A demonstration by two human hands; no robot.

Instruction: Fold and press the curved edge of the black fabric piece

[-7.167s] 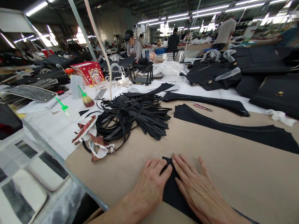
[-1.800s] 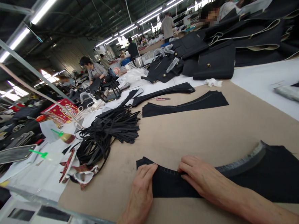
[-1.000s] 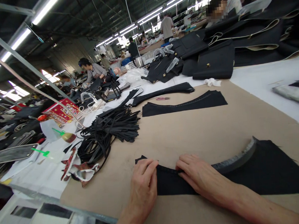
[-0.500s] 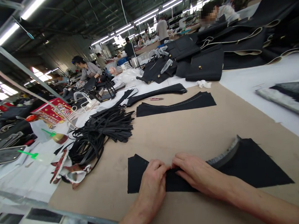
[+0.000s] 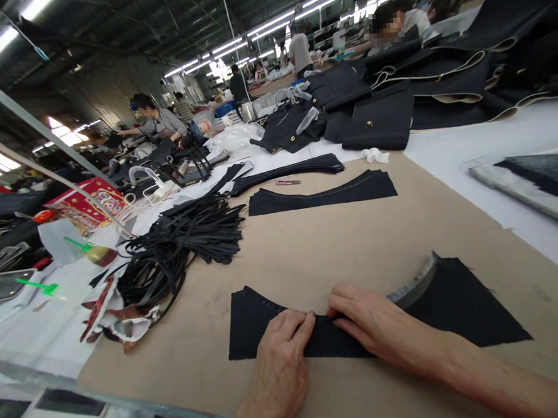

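- Pinching the curved edge of the black panel (image 5: pixel 474 310) in the right hand (image 5: pixel 375 316); pressing with the left hand (image 5: pixel 282 350), cannot tell if pinching;
- Lies mostly flat on the desk (image 5: pixel 319 247);
- Probably light, soft, easily creased; best taken along that curved edge

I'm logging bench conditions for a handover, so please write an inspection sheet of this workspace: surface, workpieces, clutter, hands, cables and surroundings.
Surface: brown sheet over a white covering; faint marks.
Workpieces: curved black piece lies under the hands, grey strip along its right-hand curve; similar piece lies beyond.
Clutter: bundle of black strips, patterned scraps, pink snips.
Hands: left hand and right hand touch the black piece at its curved edge; exact grip unclear.
Cables: pale cord or tube crosses before a red box.
Surroundings: black bags piled beyond; co-workers in the background; strip lights overhead.
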